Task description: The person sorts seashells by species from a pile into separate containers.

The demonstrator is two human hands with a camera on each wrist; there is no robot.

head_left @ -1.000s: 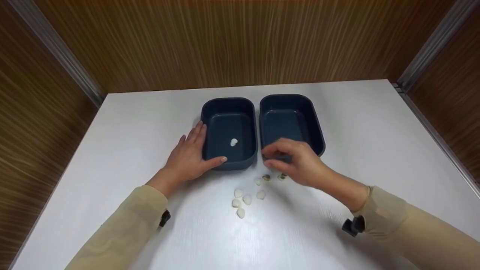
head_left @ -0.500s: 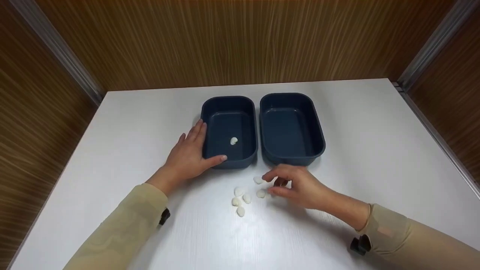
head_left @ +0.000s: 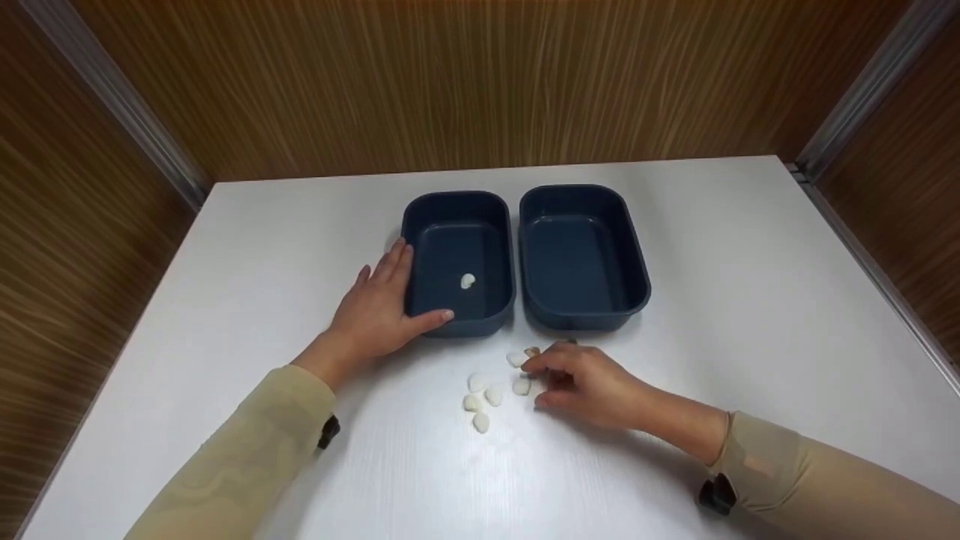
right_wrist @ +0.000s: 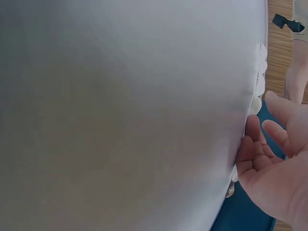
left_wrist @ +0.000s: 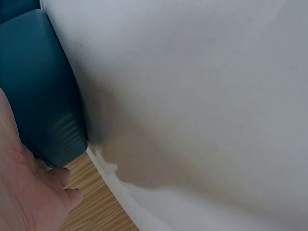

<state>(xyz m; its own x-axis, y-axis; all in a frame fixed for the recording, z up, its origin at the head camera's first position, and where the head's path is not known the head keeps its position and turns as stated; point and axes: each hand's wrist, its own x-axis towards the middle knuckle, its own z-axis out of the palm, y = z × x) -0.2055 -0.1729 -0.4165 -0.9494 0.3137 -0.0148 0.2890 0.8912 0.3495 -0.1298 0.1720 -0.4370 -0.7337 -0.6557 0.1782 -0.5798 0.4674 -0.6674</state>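
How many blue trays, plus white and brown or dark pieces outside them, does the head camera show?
Blue trays: 2
White pieces outside: 6
Brown or dark pieces outside: 2, one mostly hidden behind the right hand
Total visible: 10

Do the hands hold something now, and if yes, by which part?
Nothing is visibly held: the left hand rests against the left blue container; the right hand shows nothing pinched.
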